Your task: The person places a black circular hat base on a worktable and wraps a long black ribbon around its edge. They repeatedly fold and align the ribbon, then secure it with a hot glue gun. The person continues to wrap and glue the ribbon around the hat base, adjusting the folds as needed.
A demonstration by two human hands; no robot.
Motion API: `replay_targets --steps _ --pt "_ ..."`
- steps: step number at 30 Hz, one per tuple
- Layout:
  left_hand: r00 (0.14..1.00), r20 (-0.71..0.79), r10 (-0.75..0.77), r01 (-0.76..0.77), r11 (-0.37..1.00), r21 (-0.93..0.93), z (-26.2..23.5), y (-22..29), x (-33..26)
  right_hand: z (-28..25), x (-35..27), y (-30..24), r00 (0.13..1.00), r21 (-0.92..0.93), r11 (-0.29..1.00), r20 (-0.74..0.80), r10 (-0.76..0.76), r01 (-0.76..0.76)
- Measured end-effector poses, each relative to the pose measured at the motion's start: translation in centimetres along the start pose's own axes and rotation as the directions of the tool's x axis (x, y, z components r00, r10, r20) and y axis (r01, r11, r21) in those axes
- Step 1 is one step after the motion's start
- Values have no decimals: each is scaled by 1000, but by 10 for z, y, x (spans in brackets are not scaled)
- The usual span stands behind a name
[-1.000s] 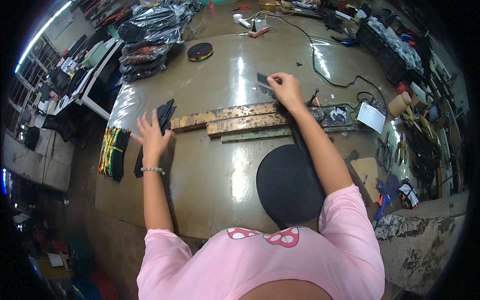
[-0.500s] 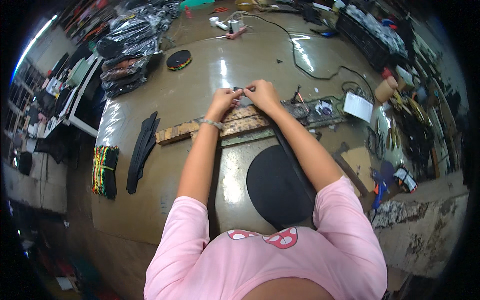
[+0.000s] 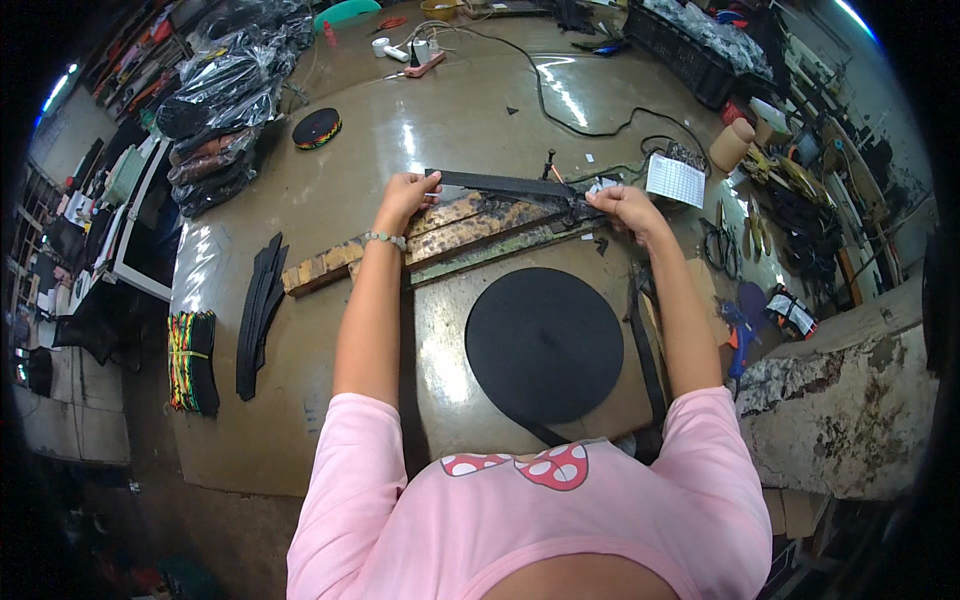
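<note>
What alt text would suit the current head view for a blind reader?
A person's left hand grips one end of a black strap, which runs toward the right hand, beside wooden bars on a table. A big black coil lies nearer the body, with black strips off to the left.

Far left: bundles in clear wrap, stacked. Pink power strip at far side, black cable snaking right. White gridded sheet near beige cone. Black crate far right (crinkled plastic heaped inside). Blue glue gun, lower right.
</note>
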State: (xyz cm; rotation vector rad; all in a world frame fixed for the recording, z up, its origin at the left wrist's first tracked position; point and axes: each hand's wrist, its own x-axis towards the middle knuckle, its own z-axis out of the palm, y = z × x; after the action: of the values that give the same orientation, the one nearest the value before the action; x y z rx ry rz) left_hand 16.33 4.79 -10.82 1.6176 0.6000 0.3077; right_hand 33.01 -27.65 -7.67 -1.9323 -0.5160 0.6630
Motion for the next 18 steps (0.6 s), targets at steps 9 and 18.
replay_targets --steps 9,18 --pt "1000 -6 -5 5 1000 -2 3 6 -7 -4 6 -29 930 -639 760 -194 -312 122" --pt "994 113 -2 -6 998 70 -15 14 -28 166 52 -104 825 -372 776 -45 -563 509"
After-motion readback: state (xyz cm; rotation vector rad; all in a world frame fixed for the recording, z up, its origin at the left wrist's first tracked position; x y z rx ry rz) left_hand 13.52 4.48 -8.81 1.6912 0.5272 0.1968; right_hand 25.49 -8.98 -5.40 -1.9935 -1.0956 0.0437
